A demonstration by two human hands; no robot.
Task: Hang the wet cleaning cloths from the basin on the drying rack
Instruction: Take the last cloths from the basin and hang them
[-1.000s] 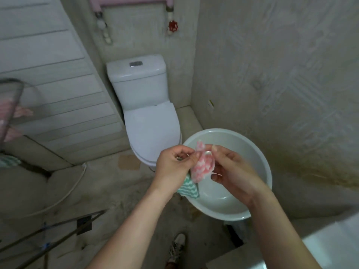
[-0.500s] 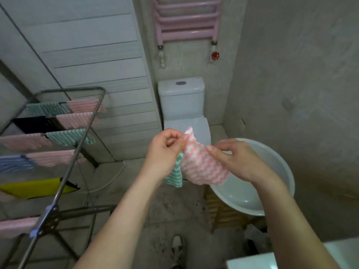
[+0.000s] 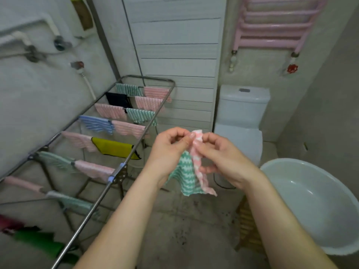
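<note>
Above the bathroom floor [image 3: 174,230], mid-frame, our left hand [image 3: 169,150] and right hand [image 3: 223,158] pinch the top of the pink cloth [image 3: 200,171]; it hangs downward, and the rack [image 3: 118,172] lies leftward, nearer our left hand.

Hung cloths [image 3: 114,111] cover most drying rack [image 3: 117,174] rails.

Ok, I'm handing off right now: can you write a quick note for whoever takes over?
Left hand grips the green cloth and pinches the pink cloth at its top edge.
Right hand pinches the pink cloth too; both cloths hang in the air between drying rack and basin.
Done: many cloths already hang on the rack; no cloth shows in the basin.
Left: separate these two and hang them on the rack.
</note>
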